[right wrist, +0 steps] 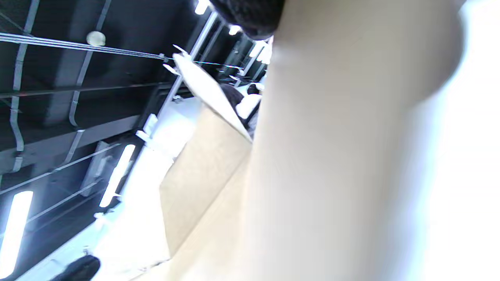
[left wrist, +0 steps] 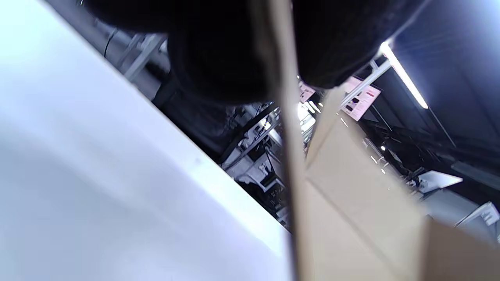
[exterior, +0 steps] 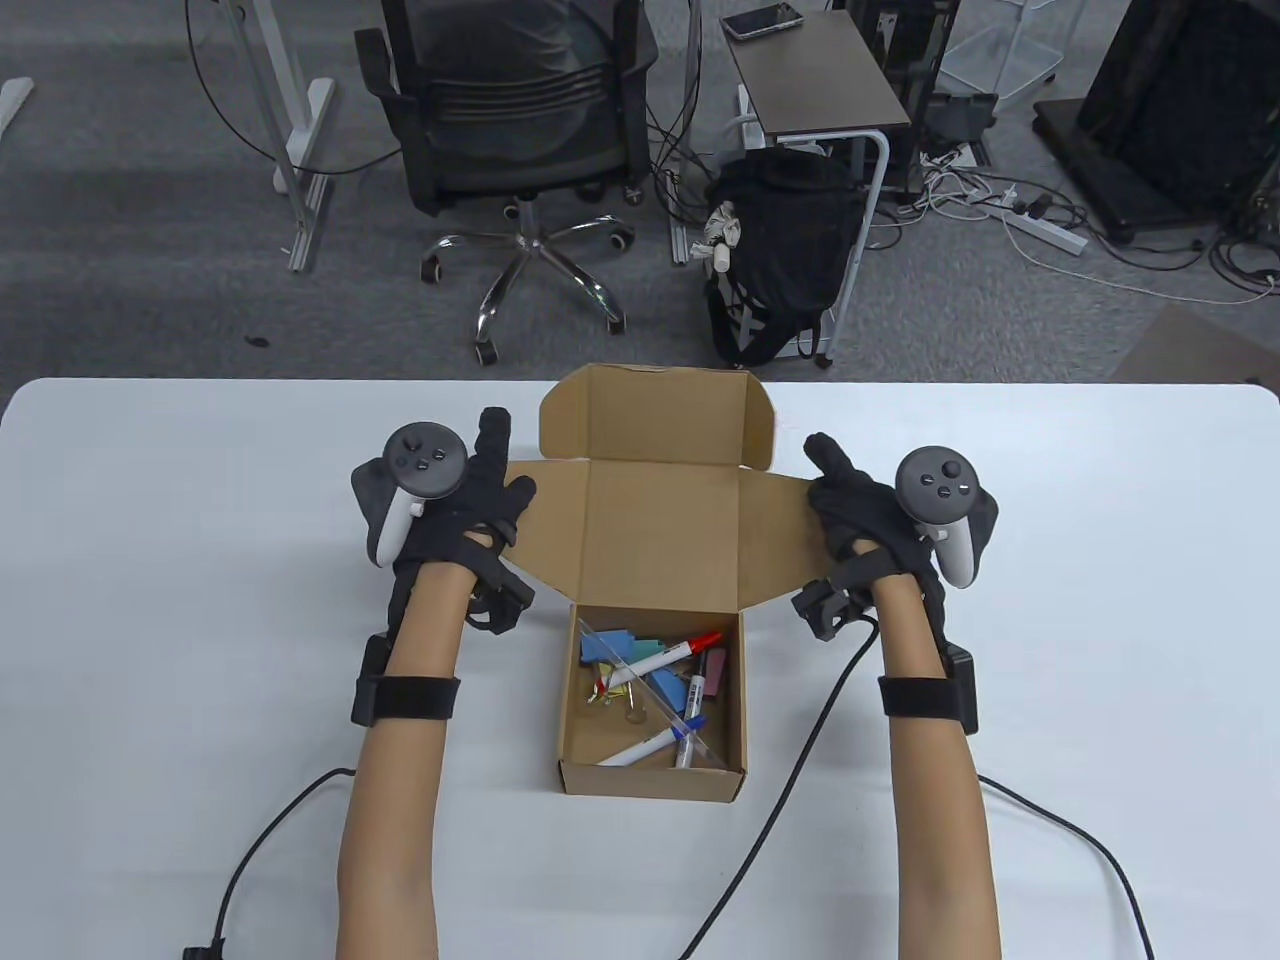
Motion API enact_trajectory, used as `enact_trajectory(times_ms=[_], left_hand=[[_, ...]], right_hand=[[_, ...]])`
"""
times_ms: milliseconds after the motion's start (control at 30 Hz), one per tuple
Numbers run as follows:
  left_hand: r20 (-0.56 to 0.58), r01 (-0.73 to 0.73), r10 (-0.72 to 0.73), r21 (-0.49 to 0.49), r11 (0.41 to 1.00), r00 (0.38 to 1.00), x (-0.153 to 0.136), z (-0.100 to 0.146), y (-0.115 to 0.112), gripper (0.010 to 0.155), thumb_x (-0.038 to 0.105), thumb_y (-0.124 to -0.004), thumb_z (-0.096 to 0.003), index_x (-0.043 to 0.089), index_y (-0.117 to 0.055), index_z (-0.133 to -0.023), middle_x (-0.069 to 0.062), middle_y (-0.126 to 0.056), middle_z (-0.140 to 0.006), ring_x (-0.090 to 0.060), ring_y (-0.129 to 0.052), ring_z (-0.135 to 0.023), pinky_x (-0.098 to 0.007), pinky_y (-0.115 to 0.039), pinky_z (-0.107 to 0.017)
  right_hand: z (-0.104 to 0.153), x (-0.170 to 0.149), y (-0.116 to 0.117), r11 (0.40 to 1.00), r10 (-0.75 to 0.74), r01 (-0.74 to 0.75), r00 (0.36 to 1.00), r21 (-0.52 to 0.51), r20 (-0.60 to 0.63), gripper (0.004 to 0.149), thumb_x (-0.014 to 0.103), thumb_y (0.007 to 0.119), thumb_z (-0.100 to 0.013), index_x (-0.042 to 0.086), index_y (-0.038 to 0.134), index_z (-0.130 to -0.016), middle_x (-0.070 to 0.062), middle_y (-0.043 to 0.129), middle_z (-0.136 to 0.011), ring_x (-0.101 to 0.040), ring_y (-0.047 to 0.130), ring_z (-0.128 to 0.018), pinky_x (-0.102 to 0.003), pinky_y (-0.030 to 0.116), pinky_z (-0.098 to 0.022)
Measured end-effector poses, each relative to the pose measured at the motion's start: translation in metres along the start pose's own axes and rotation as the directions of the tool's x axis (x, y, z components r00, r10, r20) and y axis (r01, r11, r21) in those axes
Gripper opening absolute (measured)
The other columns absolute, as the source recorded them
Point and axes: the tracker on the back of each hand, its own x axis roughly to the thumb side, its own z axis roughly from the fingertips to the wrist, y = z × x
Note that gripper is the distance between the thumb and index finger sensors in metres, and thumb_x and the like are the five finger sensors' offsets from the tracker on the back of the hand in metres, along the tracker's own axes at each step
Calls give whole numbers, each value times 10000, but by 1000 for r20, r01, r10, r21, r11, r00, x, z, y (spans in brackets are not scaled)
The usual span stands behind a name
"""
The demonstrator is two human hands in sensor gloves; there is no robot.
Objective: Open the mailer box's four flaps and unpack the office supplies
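The brown cardboard mailer box (exterior: pixel 655 775) stands open on the white table, its lid (exterior: pixel 660 520) folded back away from me. My left hand (exterior: pixel 480 500) pinches the lid's left side flap (exterior: pixel 550 515). In the left wrist view the flap's edge (left wrist: pixel 291 156) runs between my dark fingers (left wrist: pixel 218 66). My right hand (exterior: pixel 850 505) holds the right side flap (exterior: pixel 775 530), which fills the right wrist view (right wrist: pixel 332 156) under a fingertip (right wrist: pixel 254 15). The tray holds a red-capped marker (exterior: pixel 665 660), a pen (exterior: pixel 645 747), blue sticky notes (exterior: pixel 608 647) and a clear ruler (exterior: pixel 660 695).
The white table (exterior: pixel 200 600) spreads to both sides of the box. Glove cables (exterior: pixel 800 760) trail over it toward the near edge. Behind the far edge stand an office chair (exterior: pixel 520 130), a small side table (exterior: pixel 810 80) and a black bag (exterior: pixel 790 250).
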Motion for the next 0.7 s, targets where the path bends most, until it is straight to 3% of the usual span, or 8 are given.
enact_trajectory(times_ms=[100, 133, 200, 267, 333, 433, 567, 700], left_hand=[[-27, 31, -31, 6, 999, 999, -4, -2, -2, 792, 341, -843, -410, 344, -330, -1014, -92, -855, -739, -186, -942, -384, -316, -781, -264], [-29, 56, -56, 7, 998, 998, -4, -1, -1, 798, 341, -843, -408, 342, -321, -1012, -99, -840, -769, -208, -949, -419, -331, -787, -280], [-48, 167, -165, 34, 985, 985, -1, 13, 1, 844, 371, -848, -401, 341, -255, -1001, -118, -686, -978, -301, -925, -632, -397, -788, -382], [23, 272, -278, 137, 953, 960, 4, 34, 6, 880, 436, -856, -387, 369, -228, -1000, -58, -501, -1110, -353, -807, -850, -437, -767, -460], [94, 310, -343, 255, 916, 935, 10, 57, 9, 875, 445, -863, -371, 364, -266, -1005, -58, -484, -1117, -357, -797, -864, -443, -766, -470], [177, 326, -389, 303, 896, 904, 19, 95, 6, 820, 444, -867, -366, 359, -378, -1019, -68, -552, -1097, -346, -832, -832, -427, -779, -449], [216, 343, -387, 215, 914, 897, 19, 132, -15, 711, 449, -862, -365, 338, -560, -999, -114, -746, -992, -321, -943, -689, -398, -811, -377], [200, 331, -328, 21, 943, 923, 9, 155, -48, 658, 422, -836, -378, 330, -599, -985, -109, -792, -956, -303, -974, -625, -376, -821, -343]], right_hand=[[-1, -12, 5, 999, 35, -36, 999, -20, -41, 562, 124, 758, -499, 12, 551, -1009, -380, 834, -707, -348, 966, -125, -380, 802, -51], [0, -12, 6, 998, 53, -54, 998, -39, -39, 588, 144, 777, -502, 11, 528, -1017, -397, 794, -750, -408, 964, -189, -427, 804, -99], [6, -6, 4, 993, 102, -102, 995, -58, -4, 626, 218, 777, -513, 25, 486, -1034, -421, 648, -853, -568, 862, -451, -565, 757, -283], [16, 14, -1, 995, 98, -96, 990, -26, 97, 639, 198, 782, -513, 16, 467, -1038, -445, 450, -938, -703, 621, -697, -737, 590, -439], [31, 40, -5, 984, 175, -177, 967, -6, 187, 644, 207, 780, -516, 17, 458, -1041, -441, 358, -975, -719, 503, -774, -768, 515, -484], [65, 82, 1, 940, 298, -336, 889, 52, 349, 642, 220, 781, -511, 20, 474, -1038, -439, 386, -976, -714, 524, -776, -756, 544, -485], [116, 118, 33, 886, 291, -419, 836, 198, 466, 624, 213, 788, -509, 27, 511, -1037, -428, 423, -995, -717, 490, -814, -774, 509, -513], [144, 125, 73, 840, 242, -439, 830, 319, 503, 624, 187, 797, -499, 8, 519, -1029, -441, 504, -965, -719, 585, -755, -736, 574, -502]])
